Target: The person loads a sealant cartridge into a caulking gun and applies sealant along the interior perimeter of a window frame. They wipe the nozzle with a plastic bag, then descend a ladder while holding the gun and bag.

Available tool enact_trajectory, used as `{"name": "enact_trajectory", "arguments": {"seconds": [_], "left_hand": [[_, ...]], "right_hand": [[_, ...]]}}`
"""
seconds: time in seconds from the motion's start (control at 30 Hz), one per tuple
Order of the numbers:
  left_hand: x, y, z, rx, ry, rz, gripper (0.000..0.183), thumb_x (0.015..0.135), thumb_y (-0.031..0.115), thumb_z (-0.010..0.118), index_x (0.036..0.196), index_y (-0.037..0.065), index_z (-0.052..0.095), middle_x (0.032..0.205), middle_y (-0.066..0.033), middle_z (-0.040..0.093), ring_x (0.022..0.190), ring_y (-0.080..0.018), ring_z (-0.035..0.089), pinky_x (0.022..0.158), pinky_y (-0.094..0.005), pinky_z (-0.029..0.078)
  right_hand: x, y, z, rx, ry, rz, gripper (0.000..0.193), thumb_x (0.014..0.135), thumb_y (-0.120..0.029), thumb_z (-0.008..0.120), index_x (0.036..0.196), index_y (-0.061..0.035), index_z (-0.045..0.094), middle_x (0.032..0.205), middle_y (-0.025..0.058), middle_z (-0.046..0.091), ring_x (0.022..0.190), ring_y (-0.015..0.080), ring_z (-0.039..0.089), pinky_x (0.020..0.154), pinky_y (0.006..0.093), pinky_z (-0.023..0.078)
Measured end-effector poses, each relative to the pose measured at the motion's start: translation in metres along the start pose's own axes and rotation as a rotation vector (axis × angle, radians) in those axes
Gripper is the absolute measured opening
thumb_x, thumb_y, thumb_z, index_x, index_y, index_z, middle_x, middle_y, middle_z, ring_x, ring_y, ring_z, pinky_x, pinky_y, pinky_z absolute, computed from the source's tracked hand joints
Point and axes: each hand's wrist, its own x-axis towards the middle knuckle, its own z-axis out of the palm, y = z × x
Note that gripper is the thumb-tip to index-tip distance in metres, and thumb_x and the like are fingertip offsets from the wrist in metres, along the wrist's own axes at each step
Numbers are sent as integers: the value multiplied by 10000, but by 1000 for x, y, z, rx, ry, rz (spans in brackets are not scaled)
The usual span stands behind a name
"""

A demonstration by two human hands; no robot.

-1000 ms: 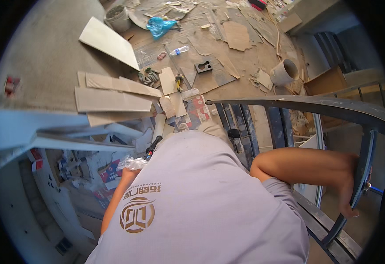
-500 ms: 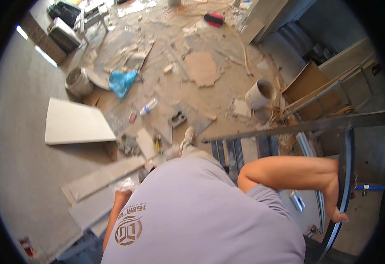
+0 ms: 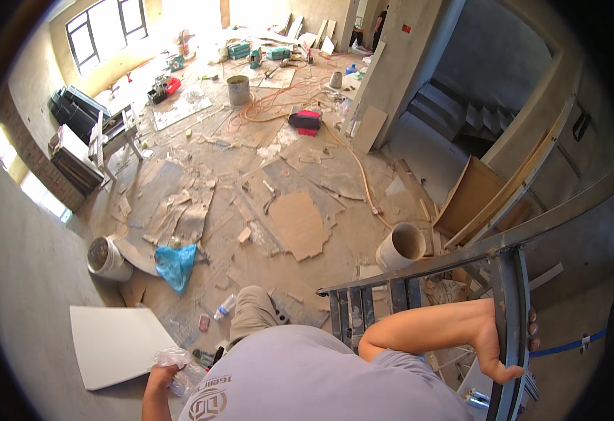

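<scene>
At the lower left my left hand (image 3: 158, 379) is closed around a crumpled clear plastic bag (image 3: 188, 373), in front of a white panel (image 3: 114, 344) leaning by the wall. My right arm stretches out to the right, and my right hand (image 3: 491, 351) grips an upright dark metal post (image 3: 509, 309). Its thumb lies on the near side and the fingertips show on the far side. A sloping dark metal handrail (image 3: 454, 262) meets the top of this post. Below the rail, dark bars (image 3: 363, 312) show beside my body.
A blue bag (image 3: 176, 268), a water bottle (image 3: 225, 307) and two buckets (image 3: 109, 259) (image 3: 401, 247) stand or lie among scraps. A cardboard piece (image 3: 296, 224) lies mid-floor. An orange hose (image 3: 352, 165) crosses behind. Far back, another person (image 3: 379, 28) is partly visible.
The view has tilted up, bringing the far room and windows in. My left hand still holds the plastic bag, now lower in the picture. My right hand stays on the post.
</scene>
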Motion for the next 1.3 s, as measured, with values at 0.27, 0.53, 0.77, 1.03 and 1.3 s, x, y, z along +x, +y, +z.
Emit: {"name": "enact_trajectory", "arguments": {"seconds": [0.27,0.53,0.77,1.03,1.3], "left_hand": [[155,197,45,-61,-25,165,323,874,3,682,1192,-46,652,1022,-147,720,908,-323,723,775,-478,598],[295,437,101,66,-79,306,396,772,57,764,1159,-7,706,1012,-83,731,831,-235,697,707,-399,549],[400,633,122,272,58,507,119,746,84,697,854,39,678,760,4,632,628,-130,555,562,-337,430],[490,818,176,57,122,666,224,748,113,730,952,23,707,820,-15,665,661,-147,591,572,-335,448],[629,962,175,256,187,651,325,730,75,725,1052,30,722,904,-44,716,758,-184,672,643,-350,524]], "right_hand": [[-153,107,-6,-1,-40,-77,426,703,-416,715,865,-30,633,902,123,622,787,302,615,727,444,474],[-330,222,42,-24,-79,-78,471,731,-453,678,916,-20,649,926,159,617,875,325,621,792,490,473],[-459,313,50,-126,-155,-178,508,773,-466,661,1016,-21,627,997,161,625,893,337,607,797,504,470],[-607,463,15,75,-176,-94,493,809,-421,696,1146,-68,632,1066,175,637,923,324,605,804,480,481],[-747,592,21,25,-326,-82,490,859,-419,645,1191,-60,604,1136,193,615,971,331,589,874,457,469]]}}
